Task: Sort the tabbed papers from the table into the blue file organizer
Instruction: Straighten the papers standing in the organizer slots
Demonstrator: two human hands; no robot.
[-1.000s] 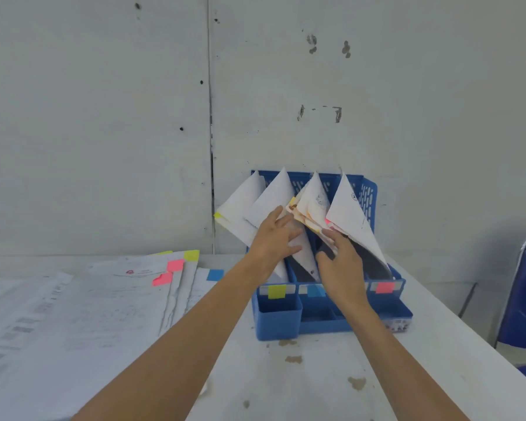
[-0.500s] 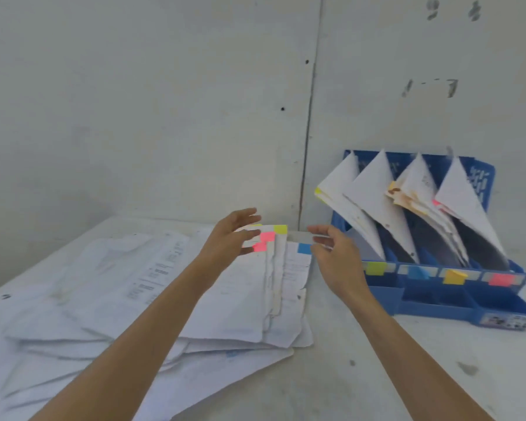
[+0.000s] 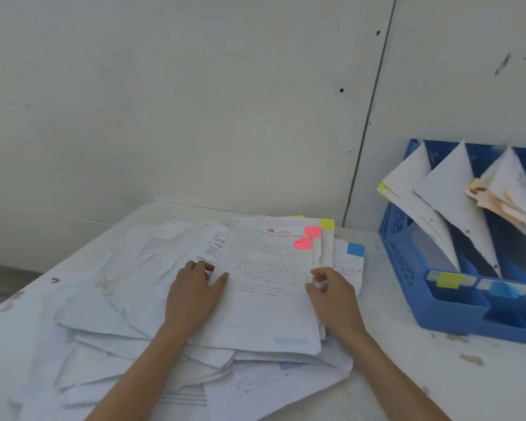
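White, crumpled sheets make up the loose heap of tabbed papers (image 3: pixel 152 314) spread across the left and middle of the counter (image 3: pixel 422 378), reaching back towards its far edge. They are thin, creased and dog-eared, fanned at odd angles. The top sheet (image 3: pixel 270 299) is flatter, printed with faint lines of text, and carries two pink tabs (image 3: pixel 312 231) at its far right corner. A square yellow tab (image 3: pixel 326 224) and a blue tab (image 3: pixel 355 249) stick out from the sheets beneath it.

The left hand (image 3: pixel 194 296) lies palm down on the heap, its thumb splayed onto the top sheet's left edge. Its fingers (image 3: pixel 194 267) are bent there, but whether they grip paper cannot be told. The right hand (image 3: pixel 336 296) is at the sheet's right edge, its fingers curled in with the thumb and pinching the paper edge between them.

The blue file organizer (image 3: pixel 404 262), hard plastic with a perforated side wall, stands towards the counter's far right edge against the grey wall (image 3: pixel 194 101). Stiff, pointed filed sheets (image 3: pixel 447 192) lean in its slots, some stained brown, and coloured labels mark its front lip.

Half a second before, both hands hovered over the heap with fingers spread and holding nothing; now they are down on it. The heap and the organizer have not shifted.
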